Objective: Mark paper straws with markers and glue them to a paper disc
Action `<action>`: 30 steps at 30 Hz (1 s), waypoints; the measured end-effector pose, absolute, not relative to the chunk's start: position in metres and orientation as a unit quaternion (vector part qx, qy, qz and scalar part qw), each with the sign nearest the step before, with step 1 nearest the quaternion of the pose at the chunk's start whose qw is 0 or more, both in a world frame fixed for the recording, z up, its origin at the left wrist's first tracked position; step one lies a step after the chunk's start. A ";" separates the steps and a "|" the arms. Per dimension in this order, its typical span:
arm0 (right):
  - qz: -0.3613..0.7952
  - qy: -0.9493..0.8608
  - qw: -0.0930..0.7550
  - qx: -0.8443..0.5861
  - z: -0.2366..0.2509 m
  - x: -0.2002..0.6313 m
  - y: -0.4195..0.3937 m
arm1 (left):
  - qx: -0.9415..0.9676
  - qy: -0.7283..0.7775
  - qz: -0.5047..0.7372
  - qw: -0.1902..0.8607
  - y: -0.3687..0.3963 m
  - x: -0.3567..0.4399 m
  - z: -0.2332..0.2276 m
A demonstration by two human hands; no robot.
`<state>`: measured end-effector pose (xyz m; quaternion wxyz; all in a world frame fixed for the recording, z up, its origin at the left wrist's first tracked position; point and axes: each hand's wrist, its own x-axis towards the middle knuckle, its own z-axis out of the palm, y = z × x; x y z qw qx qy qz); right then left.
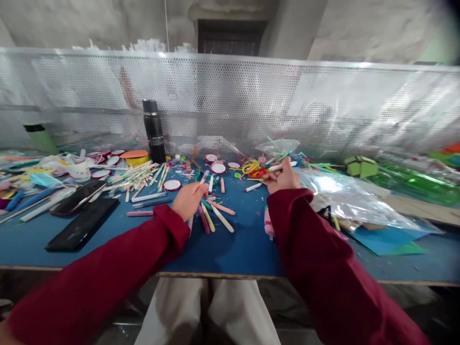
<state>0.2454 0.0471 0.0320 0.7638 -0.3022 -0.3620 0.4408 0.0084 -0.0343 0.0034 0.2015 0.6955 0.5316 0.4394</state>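
Note:
My left hand [187, 199] rests on the blue table [233, 247] and grips a bundle of coloured sticks [215, 215], pink, yellow and green, that fan out to the right under it. One thin stick [203, 178] pokes up between its fingers. My right hand [283, 179] is farther back and holds a white stick [282, 166] that points right, beside a tangle of red and yellow loops [252, 169]. Both arms wear dark red sleeves.
A black flask [154, 130] stands at the back before a perforated metal screen [251, 96]. Wooden sticks [142, 176], round red-rimmed discs [217, 167], a black phone [83, 224] and clear plastic bags [345, 196] litter the table. Green boxes [360, 166] sit right.

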 end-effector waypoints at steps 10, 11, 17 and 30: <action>0.514 -0.384 0.705 -0.304 0.020 0.207 0.020 | 0.586 0.563 0.509 0.284 -0.003 -0.003 -0.026; 0.514 -0.389 0.702 -0.303 0.019 0.206 0.019 | 0.579 0.566 0.510 0.291 -0.003 -0.004 -0.026; 0.516 -0.410 0.690 -0.301 0.018 0.197 0.013 | 0.487 0.520 0.564 0.418 -0.012 0.005 -0.017; 0.091 -0.702 0.633 -0.313 0.006 0.164 -0.043 | 0.439 0.344 0.551 0.621 -0.040 0.024 -0.007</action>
